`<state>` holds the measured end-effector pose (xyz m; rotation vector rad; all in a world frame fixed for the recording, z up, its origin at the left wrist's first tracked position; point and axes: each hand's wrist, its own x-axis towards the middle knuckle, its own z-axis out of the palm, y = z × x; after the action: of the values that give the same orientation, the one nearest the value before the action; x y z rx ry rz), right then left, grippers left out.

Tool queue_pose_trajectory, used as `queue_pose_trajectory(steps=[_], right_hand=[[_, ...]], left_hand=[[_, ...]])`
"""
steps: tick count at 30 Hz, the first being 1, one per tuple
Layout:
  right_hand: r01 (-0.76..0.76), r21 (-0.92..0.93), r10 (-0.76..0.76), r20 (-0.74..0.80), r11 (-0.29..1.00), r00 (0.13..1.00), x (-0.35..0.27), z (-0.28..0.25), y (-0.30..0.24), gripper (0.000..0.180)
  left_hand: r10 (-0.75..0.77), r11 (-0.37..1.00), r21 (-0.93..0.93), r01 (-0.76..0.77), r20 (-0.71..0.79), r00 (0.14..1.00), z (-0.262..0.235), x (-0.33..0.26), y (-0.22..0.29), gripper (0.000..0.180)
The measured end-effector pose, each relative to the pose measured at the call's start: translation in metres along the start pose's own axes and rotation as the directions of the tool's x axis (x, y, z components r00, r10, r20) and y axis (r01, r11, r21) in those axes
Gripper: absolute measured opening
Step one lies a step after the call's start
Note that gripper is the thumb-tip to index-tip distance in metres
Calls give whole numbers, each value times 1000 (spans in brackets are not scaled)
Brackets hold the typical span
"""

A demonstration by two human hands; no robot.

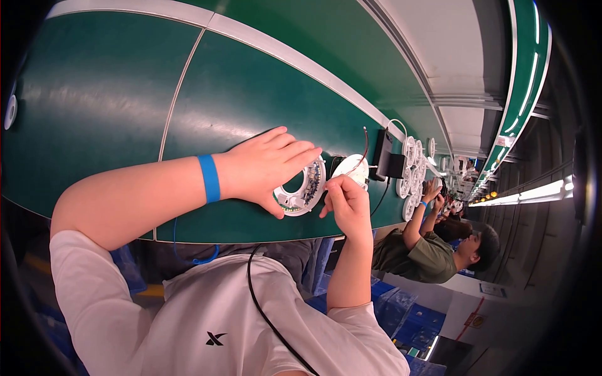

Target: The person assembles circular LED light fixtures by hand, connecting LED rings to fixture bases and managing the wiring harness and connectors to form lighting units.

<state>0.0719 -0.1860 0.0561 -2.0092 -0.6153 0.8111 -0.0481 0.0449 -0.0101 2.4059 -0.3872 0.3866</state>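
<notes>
Assembly work is in hand on a green conveyor belt (238, 94). The left hand (266, 166) lies flat over a white ring-shaped lamp board (301, 188) and presses it down, thumb hooked at its near edge, fingers spread over its far side. The right hand (345, 200) is pinched on something thin just right of the ring — probably a wire end, but it is too small to tell. I judge the step as wiring or fitting the board. The next move calls for a steady hold by the left hand and a fine, exact placing by the right.

The ring lies flat on the belt, its open face up — being round, it has no clear long axis. A white round disc (351, 169) sits just beyond it, with a red wire (364, 147) curving over it.
</notes>
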Motion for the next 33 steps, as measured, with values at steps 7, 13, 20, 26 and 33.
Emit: queue_pose_trajectory(steps=[7, 13, 20, 26, 33], right_hand=[[219, -5, -218, 33, 976, 975, 7, -8, 9, 17], [330, 59, -333, 46, 942, 942, 9, -5, 11, 37], [400, -138, -405, -11, 906, 914, 7, 4, 16, 44], [344, 131, -318, -185, 930, 930, 3, 21, 10, 11], [259, 45, -239, -258, 965, 936, -1, 19, 8, 6]], left_hand=[[-5, 1000, -12, 5, 16, 1000, 1, 0, -2, 120], [20, 1000, 21, -19, -28, 999, 4, -2, -2, 121], [20, 999, 29, -20, -1, 1000, 2, -2, -1, 118], [-41, 998, -61, 31, -176, 984, 8, 5, 4, 97], [-58, 994, -98, 52, -67, 996, 4, 5, 0, 89]])
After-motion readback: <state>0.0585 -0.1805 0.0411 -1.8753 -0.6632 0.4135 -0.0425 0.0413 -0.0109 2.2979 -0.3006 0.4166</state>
